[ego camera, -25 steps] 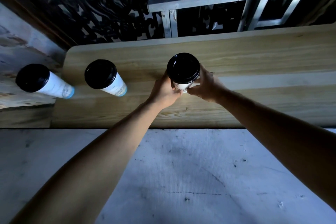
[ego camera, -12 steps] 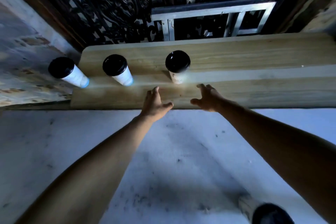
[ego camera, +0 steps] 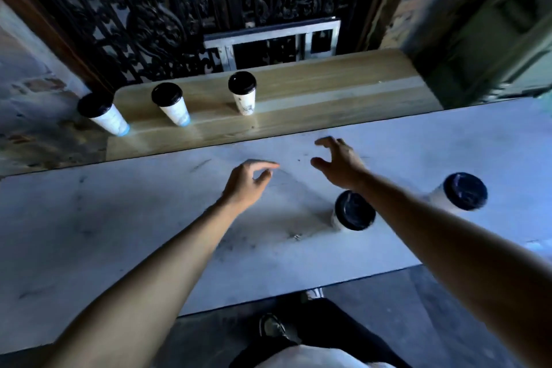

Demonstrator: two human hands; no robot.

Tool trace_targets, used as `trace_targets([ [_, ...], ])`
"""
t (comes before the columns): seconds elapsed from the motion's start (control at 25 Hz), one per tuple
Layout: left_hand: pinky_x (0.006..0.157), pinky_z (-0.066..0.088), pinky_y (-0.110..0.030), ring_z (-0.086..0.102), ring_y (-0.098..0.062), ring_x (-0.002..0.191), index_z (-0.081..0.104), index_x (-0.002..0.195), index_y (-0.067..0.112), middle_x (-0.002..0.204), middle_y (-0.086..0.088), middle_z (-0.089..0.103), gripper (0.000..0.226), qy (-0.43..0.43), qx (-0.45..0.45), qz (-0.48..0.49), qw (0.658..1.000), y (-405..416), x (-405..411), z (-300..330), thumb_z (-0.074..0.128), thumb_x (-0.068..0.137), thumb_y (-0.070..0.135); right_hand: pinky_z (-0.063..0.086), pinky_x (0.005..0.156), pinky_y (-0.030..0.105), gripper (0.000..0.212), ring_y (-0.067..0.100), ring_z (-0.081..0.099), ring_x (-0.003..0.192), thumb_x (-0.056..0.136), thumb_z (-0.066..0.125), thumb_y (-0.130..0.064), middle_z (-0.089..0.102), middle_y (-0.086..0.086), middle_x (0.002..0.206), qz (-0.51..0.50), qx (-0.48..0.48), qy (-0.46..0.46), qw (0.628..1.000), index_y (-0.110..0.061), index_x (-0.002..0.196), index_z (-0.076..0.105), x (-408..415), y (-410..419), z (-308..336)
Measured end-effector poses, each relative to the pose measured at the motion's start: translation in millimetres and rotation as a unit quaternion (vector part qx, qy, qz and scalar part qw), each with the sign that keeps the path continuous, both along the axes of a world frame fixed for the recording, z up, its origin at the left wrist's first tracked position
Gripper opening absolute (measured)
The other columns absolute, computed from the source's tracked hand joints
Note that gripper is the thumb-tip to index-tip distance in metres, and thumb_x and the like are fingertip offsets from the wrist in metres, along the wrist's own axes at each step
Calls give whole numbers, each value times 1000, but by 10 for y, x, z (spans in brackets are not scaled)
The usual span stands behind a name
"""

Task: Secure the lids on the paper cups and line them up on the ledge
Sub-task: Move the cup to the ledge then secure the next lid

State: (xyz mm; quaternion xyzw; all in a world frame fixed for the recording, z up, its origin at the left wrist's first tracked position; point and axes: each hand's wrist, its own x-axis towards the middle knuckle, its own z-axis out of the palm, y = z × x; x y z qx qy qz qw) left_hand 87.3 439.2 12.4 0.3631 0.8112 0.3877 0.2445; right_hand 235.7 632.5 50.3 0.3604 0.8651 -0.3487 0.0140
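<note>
Three lidded paper cups point(ego camera: 242, 92) are lined up on the far wooden ledge point(ego camera: 313, 92). Two lidded cups (near cup point(ego camera: 353, 212), right cup point(ego camera: 461, 192)) are left on the table point(ego camera: 149, 218). Left hand point(ego camera: 245, 183) and right hand point(ego camera: 339, 163) are held loosely spread, nothing in either grip.

- The right forearm point(ego camera: 418, 218) covers the right edge of the nearer cup point(ego camera: 354, 211) on the tabletop point(ego camera: 119, 218); where that cup's base meets the surface is not clear.
- The farther cup point(ego camera: 461, 193) on the right is smeared by motion blur, its wall only partly seen.
- Print on the ledge cups point(ego camera: 243, 92) is too small to read.
- Both arms are cut off by the bottom and right edges.
- The shoe point(ego camera: 271, 326) below the tabletop is dim and indistinct.
</note>
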Motion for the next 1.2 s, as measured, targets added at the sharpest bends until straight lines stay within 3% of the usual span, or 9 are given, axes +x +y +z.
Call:
trace_targets([
  [0.12,103,45,-25,63,-15,125,68,132,20,131,-1,68,35,-19,16,-23,999,-33,481,-18,64,98,13,39,101,35,56,35,51,133,94,66,-27,50,18,146,-30,-26,8,999,-17,146,47,471,-194,-117],
  [0.2,109,43,-31,56,-8,128,59,142,21,141,-2,62,46,-49,5,-40,998,-5,765,0,67,97,17,39,102,35,57,34,50,134,93,66,-26,47,16,147,-38,-38,17,998,-20,146,47,684,-266,-194],
  [0.4,114,35,-29,41,-10,144,52,148,29,153,-1,47,56,-73,-27,-70,995,243,1358,74,71,95,25,45,96,38,42,33,53,124,90,59,-18,48,8,142,-10,-18,63,998,-22,131,55,1015,-96,-292],
  [0.56,114,30,-30,26,-9,149,37,155,43,159,-2,30,80,-104,-71,-63,990,348,1712,-3,79,88,36,45,85,34,29,31,54,120,92,56,-22,51,6,135,43,-33,58,997,-26,120,57,1268,220,-345],
  [0.68,118,34,-36,30,-5,143,40,155,34,158,-3,34,84,-111,-66,-22,991,355,1850,-59,84,83,24,40,84,27,40,30,56,119,86,63,-10,52,9,133,95,-86,28,991,-24,124,61,1430,327,-453],
  [0.8,118,40,-42,40,-11,141,47,151,25,156,-4,43,76,-99,-65,25,993,403,1971,-116,79,84,9,37,87,22,51,28,56,121,85,66,-8,55,9,136,123,-118,23,985,-25,133,59,1496,353,-532],
  [1.0,104,47,-26,49,-11,135,48,149,29,147,1,56,74,-113,-59,48,991,491,1985,-273,69,85,0,39,89,18,65,24,58,118,77,71,-2,57,8,133,100,-130,41,986,-23,137,59,1504,382,-578],
  [1.12,105,42,-22,51,-11,135,51,148,29,143,3,60,71,-107,-55,58,991,493,1923,-337,65,85,-2,40,85,12,72,24,59,117,71,70,4,55,7,130,117,-118,42,985,-22,137,58,1509,386,-612],
  [1.2,105,41,-21,52,-11,137,50,148,30,143,7,59,73,-117,-37,63,990,489,1885,-336,67,84,-1,39,80,7,68,24,62,111,73,75,-1,58,4,123,107,-108,59,987,-25,136,60,1468,381,-593],
])
